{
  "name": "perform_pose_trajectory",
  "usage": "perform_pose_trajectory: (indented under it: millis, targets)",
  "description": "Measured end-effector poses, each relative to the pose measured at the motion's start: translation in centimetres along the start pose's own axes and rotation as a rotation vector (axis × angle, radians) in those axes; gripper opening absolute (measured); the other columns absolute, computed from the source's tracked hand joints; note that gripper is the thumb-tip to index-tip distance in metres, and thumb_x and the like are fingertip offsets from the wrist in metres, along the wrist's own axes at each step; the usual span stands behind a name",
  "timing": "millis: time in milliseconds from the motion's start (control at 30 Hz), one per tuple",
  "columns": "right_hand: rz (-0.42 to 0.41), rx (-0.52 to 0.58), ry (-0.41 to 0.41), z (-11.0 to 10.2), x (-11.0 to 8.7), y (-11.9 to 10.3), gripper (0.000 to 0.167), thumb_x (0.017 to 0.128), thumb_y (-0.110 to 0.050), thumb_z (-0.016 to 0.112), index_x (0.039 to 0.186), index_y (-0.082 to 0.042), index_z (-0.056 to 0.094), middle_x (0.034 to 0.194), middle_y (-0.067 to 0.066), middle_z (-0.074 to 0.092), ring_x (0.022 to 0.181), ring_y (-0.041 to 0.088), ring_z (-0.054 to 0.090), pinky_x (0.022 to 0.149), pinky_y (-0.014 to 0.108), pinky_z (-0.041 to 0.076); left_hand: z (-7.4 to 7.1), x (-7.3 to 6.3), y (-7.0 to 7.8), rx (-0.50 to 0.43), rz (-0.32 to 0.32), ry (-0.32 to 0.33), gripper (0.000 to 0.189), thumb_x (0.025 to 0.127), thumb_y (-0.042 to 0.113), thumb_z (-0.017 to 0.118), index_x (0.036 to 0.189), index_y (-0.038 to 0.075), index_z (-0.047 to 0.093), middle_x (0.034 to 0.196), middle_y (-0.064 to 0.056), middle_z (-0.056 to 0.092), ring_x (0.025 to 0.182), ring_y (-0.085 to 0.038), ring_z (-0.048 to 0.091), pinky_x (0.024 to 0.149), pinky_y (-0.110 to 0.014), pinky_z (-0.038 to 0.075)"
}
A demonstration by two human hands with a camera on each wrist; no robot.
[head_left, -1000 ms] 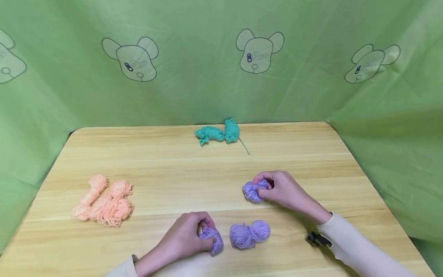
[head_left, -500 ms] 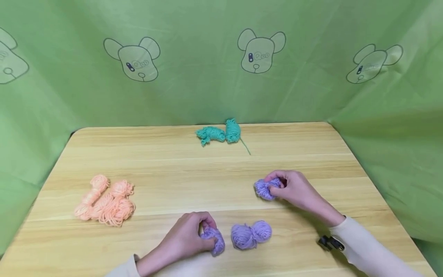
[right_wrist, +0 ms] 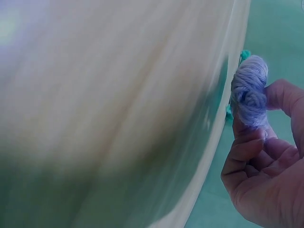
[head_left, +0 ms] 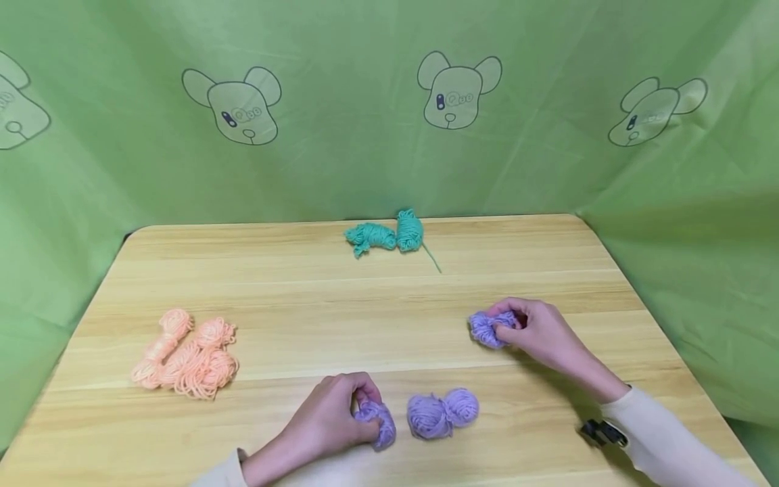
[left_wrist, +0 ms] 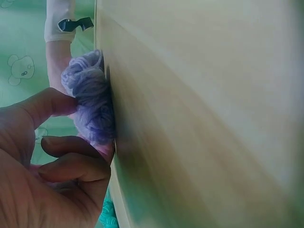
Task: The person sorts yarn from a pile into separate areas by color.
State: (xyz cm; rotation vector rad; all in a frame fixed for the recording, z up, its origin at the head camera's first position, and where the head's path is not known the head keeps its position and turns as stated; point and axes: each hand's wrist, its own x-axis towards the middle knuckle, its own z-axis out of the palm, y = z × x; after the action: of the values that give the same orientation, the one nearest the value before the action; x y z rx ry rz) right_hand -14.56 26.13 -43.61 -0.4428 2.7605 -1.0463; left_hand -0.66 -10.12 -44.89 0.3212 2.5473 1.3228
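Note:
Near the front of the table, my left hand (head_left: 331,416) pinches a small purple yarn bundle (head_left: 379,426) between thumb and fingers. In the left wrist view the purple yarn (left_wrist: 90,99) appears beside the thumb, against the tabletop. Farther back on the right, my right hand (head_left: 544,333) pinches another purple yarn bundle (head_left: 485,329). The right wrist view shows that yarn bundle (right_wrist: 250,90) between thumb and fingers. Just right of my left hand lies a third piece of purple yarn (head_left: 431,415), tied at its middle into two rounded lobes.
Peach yarn bundles (head_left: 195,362) lie grouped on the left of the wooden table (head_left: 304,304). Two teal yarn bundles (head_left: 371,237) sit at the back edge, one trailing a loose strand. A green curtain (head_left: 341,135) encloses the back and sides.
My right hand has moved to the right across the table, carrying its purple yarn bundle along. My left hand and the yarn it pinches have stayed nearly in place.

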Motion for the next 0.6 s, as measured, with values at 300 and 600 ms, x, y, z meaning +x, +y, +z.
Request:
perform_pose_trajectory:
  millis: [300,600]
  targets:
    - [0.005,-0.028,0.043,-1.3,-0.3,1.3,0.025,0.094,-0.008,0.080,0.118,-0.005,0.078,0.074,0.001,0.056,0.063,0.013,0.049,0.052,0.026,0.042,0.2,0.1,0.0,0.002,0.024,0.008,0.030,0.075,0.012,0.093,0.094,0.021,0.072,0.084,0.011,0.061,0.077,-0.010,0.054,0.067,-0.029,0.048]
    - [0.030,-0.053,0.058,-2.7,-0.4,2.5,0.024,0.095,-0.008,0.078,0.119,-0.004,0.077,0.076,0.003,0.059,0.066,0.015,0.051,0.054,0.028,0.044,0.2,0.1,0.0,0.017,0.024,0.007,0.029,0.075,0.012,0.091,0.093,0.021,0.072,0.083,0.012,0.061,0.075,-0.009,0.054,0.065,-0.029,0.047]
